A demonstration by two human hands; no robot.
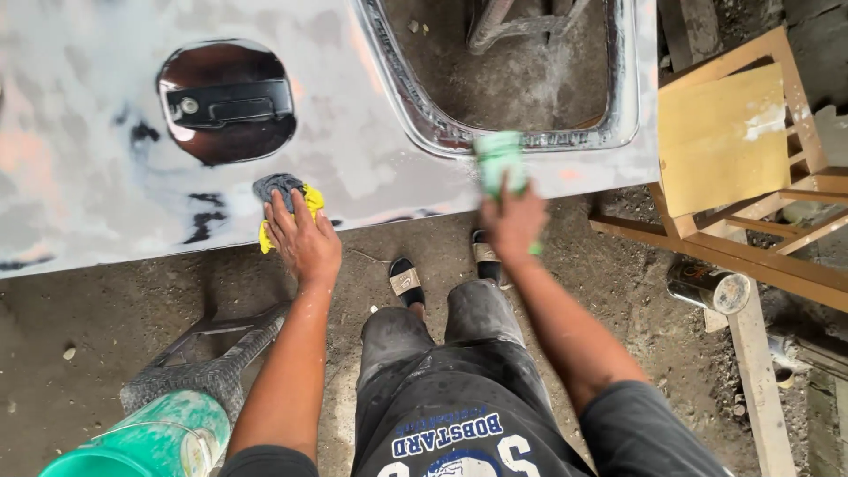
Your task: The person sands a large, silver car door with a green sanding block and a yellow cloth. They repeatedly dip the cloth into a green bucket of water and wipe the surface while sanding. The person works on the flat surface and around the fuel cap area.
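left hand (303, 237) presses yellow-grey cloth (284, 205) on car door panel (79, 132) | right hand (513, 223) holds green block (500, 162) (blurred)

Dirt floor (106, 309) under can (709, 285), bucket (150, 437)

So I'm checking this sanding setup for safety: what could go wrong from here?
The left hand presses a yellow and grey cloth near the edge of the grey primed car door; a hard push might tip the panel. The right hand rubs a green pad beside the window opening's bare metal rim, which could cut fingers. Open sandals leave toes exposed.
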